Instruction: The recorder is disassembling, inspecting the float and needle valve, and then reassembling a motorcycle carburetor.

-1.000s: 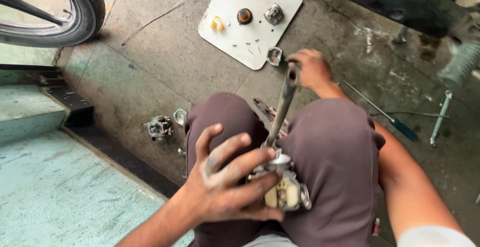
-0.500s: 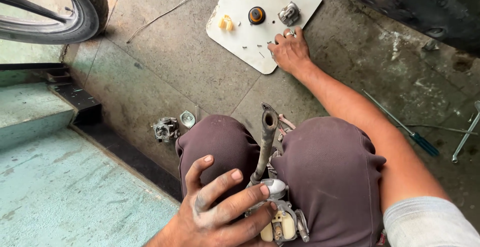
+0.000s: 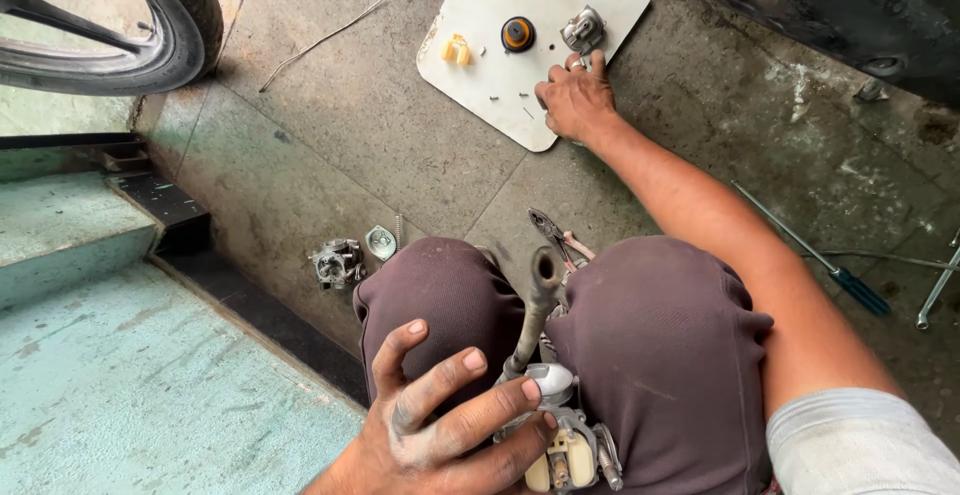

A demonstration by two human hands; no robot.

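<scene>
Seen from the head camera, the right hand (image 3: 575, 100) now rests far out on the pale metal plate (image 3: 480, 75) on the floor, fingers curled down over small loose parts beside a grey metal fitting (image 3: 583, 29) — a second ago it was back by the knees, gripping a long tool. That tool has left the hand; whether the fingers pinch a part now I cannot tell. A yellow piece (image 3: 456, 50) and a black-and-orange cap (image 3: 517, 34) lie untouched on the same plate.

The left hand (image 3: 440, 435), smudged grey, has stayed put, fingers spread and pressing the carburettor (image 3: 560, 440) between the thighs — so the work has shifted from tool to small parts. Pliers (image 3: 552, 232) lie just beyond the knees.
</scene>
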